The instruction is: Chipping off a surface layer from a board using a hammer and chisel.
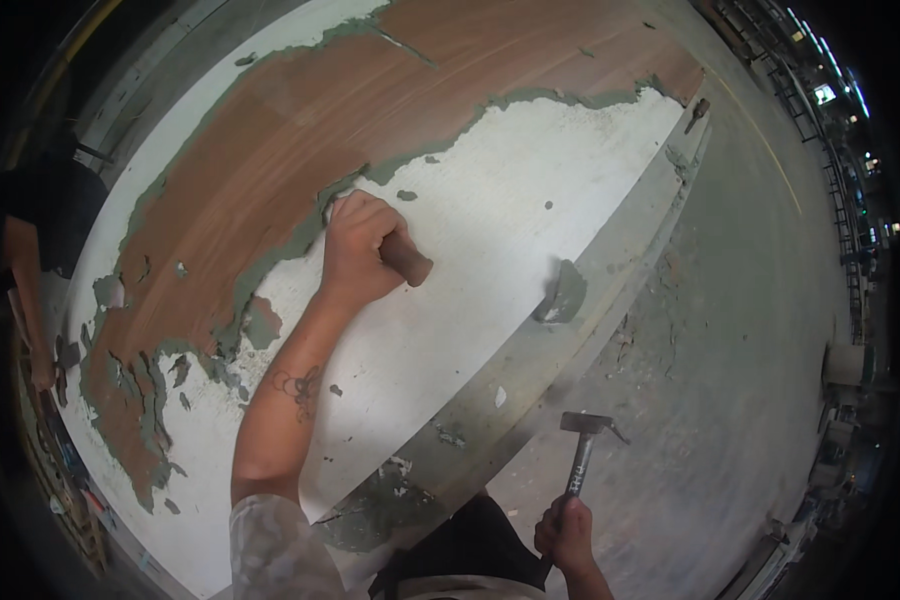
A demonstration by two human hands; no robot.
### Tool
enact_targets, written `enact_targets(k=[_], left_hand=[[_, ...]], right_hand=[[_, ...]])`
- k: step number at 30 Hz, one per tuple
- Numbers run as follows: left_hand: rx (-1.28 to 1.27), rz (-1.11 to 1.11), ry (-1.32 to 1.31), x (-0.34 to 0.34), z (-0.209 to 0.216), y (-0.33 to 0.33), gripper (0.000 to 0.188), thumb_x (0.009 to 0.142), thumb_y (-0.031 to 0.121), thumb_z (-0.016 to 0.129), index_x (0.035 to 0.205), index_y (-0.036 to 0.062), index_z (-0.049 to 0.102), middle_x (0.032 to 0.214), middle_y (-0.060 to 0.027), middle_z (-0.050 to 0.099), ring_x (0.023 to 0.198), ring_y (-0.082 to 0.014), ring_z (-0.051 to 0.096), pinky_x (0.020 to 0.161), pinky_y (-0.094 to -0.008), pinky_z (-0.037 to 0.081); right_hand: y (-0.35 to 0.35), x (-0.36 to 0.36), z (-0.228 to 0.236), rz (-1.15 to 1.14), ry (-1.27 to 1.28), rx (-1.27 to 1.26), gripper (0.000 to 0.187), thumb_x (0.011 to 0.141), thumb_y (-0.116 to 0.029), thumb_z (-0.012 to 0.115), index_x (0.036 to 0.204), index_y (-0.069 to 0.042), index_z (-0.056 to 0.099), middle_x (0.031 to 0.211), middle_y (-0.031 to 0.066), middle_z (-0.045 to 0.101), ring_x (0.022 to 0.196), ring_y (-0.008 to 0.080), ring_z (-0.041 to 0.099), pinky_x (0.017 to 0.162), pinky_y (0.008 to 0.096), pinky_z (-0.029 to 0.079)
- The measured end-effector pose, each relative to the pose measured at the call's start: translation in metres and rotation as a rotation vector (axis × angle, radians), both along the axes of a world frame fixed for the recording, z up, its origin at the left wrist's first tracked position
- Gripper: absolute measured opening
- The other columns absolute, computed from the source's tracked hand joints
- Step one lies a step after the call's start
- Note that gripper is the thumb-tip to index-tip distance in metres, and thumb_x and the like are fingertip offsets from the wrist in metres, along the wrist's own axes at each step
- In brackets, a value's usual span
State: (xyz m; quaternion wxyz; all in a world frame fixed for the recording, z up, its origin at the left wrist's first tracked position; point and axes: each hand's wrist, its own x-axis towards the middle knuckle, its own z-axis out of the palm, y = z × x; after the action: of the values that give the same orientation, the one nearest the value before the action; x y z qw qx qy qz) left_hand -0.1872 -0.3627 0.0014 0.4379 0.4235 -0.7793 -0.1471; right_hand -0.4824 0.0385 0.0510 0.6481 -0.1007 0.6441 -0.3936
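My left hand [358,245] is closed round a stubby brown handle [407,260], whose butt sticks out past my fingers. Any blade at its other end is hidden by my hand. The fist rests at the grey-green broken edge of a reddish-brown layer [300,120] on a large white curved panel [450,280]. Down at the lower right, my right hand [565,535] grips a hammer [582,445] by its shaft. Its metal head points up, off the panel and over the floor.
Loose grey-green flakes [262,325] lie on the panel. A dark chunk [562,292] sits on its grey border, and a small brown-handled tool [698,112] at the far right end. At the left edge stands another person [45,220], one arm hanging near the panel's rim.
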Motion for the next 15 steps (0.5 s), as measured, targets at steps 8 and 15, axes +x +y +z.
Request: enact_targets(k=[8, 15], left_hand=[[0.205, 0.183, 0.447, 0.048, 0.056, -0.044, 0.018, 0.071, -0.003, 0.075, 0.076, 0.0079, 0.061, 0.075, -0.0021, 0.066, 0.07, -0.0124, 0.061, 0.068, -0.0254, 0.047], [0.019, -0.165, -0.17, -0.002, 0.024, 0.013, 0.019, 0.069, 0.001, 0.075, 0.079, 0.007, 0.06, 0.082, -0.0095, 0.061, 0.082, -0.0307, 0.06, 0.076, -0.0429, 0.049]], right_hand=[[0.004, -0.02, 0.021, 0.075, 0.133, -0.149, 0.049, 0.111, -0.05, 0.037, 0.083, -0.01, 0.041, 0.052, -0.0001, 0.037, 0.036, 0.0124, 0.037, 0.033, 0.0301, 0.031], [0.002, -0.028, 0.017, -0.073, 0.053, -0.044, 0.046, 0.112, -0.049, 0.038, 0.082, -0.013, 0.041, 0.053, -0.0017, 0.033, 0.038, 0.011, 0.033, 0.035, 0.0285, 0.027]])
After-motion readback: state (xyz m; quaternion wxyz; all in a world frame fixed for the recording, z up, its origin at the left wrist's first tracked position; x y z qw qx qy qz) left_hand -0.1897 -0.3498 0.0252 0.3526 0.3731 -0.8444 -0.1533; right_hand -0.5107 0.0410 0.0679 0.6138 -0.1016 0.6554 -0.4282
